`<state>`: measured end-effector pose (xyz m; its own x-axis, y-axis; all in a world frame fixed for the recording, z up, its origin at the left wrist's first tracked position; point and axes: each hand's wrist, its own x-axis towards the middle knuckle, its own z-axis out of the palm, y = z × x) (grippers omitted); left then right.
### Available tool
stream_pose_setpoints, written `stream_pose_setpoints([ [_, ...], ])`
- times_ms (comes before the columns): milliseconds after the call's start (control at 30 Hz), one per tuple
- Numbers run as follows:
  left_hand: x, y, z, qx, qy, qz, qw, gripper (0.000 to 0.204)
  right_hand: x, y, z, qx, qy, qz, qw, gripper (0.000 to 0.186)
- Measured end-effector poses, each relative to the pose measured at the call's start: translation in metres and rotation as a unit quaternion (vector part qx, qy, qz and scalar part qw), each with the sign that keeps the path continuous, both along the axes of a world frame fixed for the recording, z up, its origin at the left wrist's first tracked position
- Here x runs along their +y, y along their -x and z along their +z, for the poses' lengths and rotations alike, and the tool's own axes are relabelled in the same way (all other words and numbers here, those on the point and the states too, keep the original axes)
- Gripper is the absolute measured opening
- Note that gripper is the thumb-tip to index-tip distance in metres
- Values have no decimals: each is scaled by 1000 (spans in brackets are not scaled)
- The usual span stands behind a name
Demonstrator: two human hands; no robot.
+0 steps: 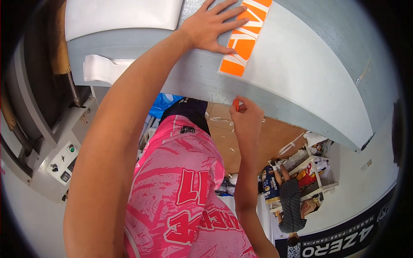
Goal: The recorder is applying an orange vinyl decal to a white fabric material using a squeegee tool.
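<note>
My left hand (211, 29) lies with fingers spread on the grey table (185, 77). Its fingertips rest on an orange strip with white lettering (241, 58), and the thumb touches the strip's left edge. Beneath that strip and to its right is a large white sheet (297, 64). By the table's near edge, my right hand (248, 115) is closed in a pinch around a small orange piece (235, 104); most of it is hidden by the fingers, so its kind cannot be made out.
Folded white cloth (103, 69) and a larger white panel (124, 15) lie left on the table. A machine with a control panel (62, 162) stands further left. Scraps litter the brown floor (223, 142). A person in striped clothing (291, 204) is near a crate rack (320, 174) at right.
</note>
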<state>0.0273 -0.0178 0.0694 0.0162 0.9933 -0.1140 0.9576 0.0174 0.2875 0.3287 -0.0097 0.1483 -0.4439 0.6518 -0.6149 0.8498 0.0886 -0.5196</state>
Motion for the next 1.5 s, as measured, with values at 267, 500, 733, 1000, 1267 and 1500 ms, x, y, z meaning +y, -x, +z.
stream_pose_setpoints([
  [267, 4, 4, -13, 14, -82, -1, 997, 102, 19, -25, -6, 30, 74, -79, 994, 35],
  [500, 0, 0, -17, -12, -131, 29, 991, 101, 37, -105, -79, 229, -124, -401, 878, 40],
  [733, -2, -9, -4, -46, -142, 72, 986, 70, 91, -131, -107, 81, -348, -445, 821, 43],
  [1000, 6, -2, -10, -40, -152, 105, 982, 69, 99, -96, -114, 9, -419, -426, 802, 50],
  [1267, 6, -3, -5, -32, -157, 133, 978, 77, 103, -104, -126, -32, -533, -333, 777, 48],
  [1500, 4, -6, -8, -58, -170, 166, 970, 64, 99, -103, -113, -5, -478, -358, 802, 46],
])
